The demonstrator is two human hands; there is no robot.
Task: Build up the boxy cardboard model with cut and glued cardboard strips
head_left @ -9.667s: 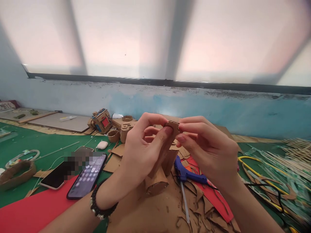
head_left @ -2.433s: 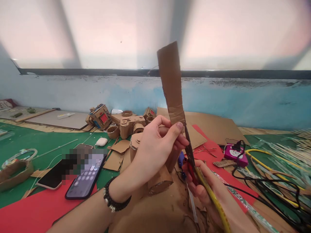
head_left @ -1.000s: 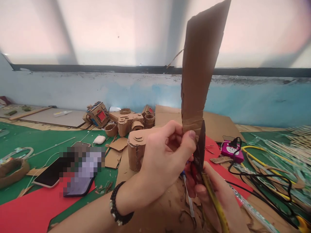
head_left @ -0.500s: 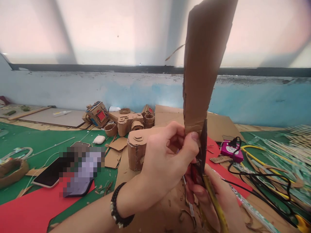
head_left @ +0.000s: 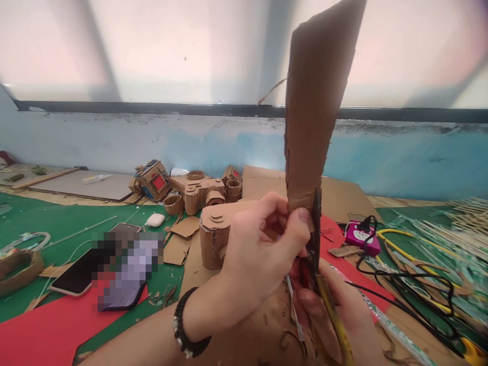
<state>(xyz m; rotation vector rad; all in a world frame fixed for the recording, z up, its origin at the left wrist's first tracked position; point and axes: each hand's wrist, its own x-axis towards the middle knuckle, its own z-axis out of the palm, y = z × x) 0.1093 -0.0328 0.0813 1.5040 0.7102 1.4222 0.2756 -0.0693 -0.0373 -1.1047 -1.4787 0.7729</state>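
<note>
A tall strip of cardboard [head_left: 312, 112] stands upright in front of me, pinched at its lower end between the thumb and fingers of my left hand [head_left: 263, 259]. Dark scissors [head_left: 316, 231] with yellow on the handle are gripped in my right hand [head_left: 341, 310], below and to the right of the left one. Their blade points up along the strip's lower right edge, touching or nearly touching it. How far the blades are apart I cannot make out. A thin torn sliver [head_left: 272, 90] sticks out from the strip's left edge. Behind my left wrist sits a cardboard camera body [head_left: 211, 239].
Further back are a smaller cardboard camera [head_left: 200, 195] and a cardboard box model [head_left: 153, 180]. Phones [head_left: 82, 269] and a white earbud case [head_left: 155, 220] lie left on the green mat. To the right are a purple box [head_left: 362, 238], tangled black cable [head_left: 412, 274] and several thin sticks.
The cardboard strip has moved slightly down and to the left. The scissors' blade has shifted a little left against its edge. Both hands keep their grips.
</note>
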